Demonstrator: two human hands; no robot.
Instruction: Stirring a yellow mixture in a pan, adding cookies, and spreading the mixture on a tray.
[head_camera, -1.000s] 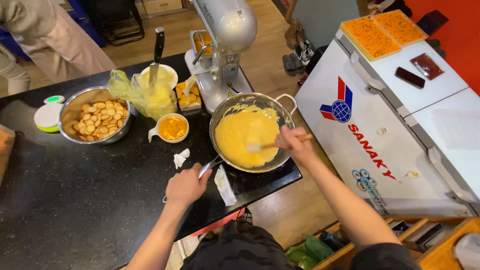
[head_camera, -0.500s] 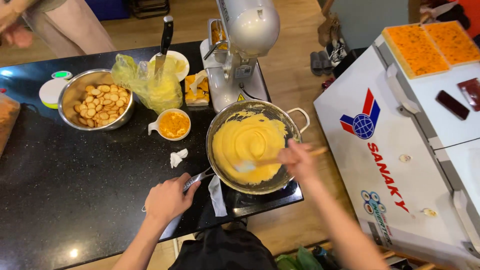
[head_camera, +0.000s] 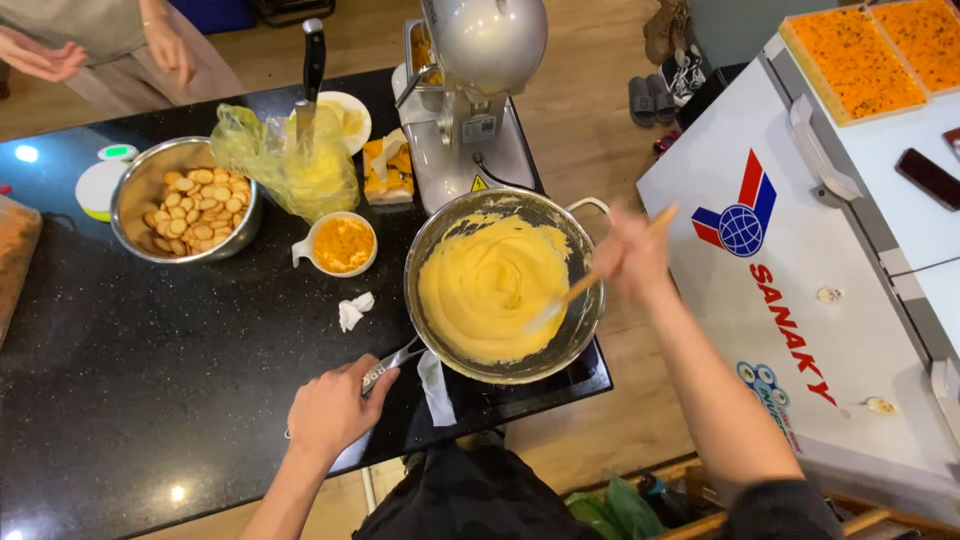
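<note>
My left hand (head_camera: 335, 408) is closed around the metal handle (head_camera: 392, 363) of the pan (head_camera: 505, 285) of yellow cream on the black counter (head_camera: 150, 400). My right hand (head_camera: 632, 258) grips a wooden spatula (head_camera: 580, 288) dipped in the cream. Farther away stand a bowl of round biscuits (head_camera: 187, 211) and a crumpled yellow plastic bag (head_camera: 290, 165); on the white freezer (head_camera: 800, 290) to the right is a red-and-blue emblem with a globe.

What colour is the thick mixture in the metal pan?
Pale yellow mixture, clearest in the head view.
</note>
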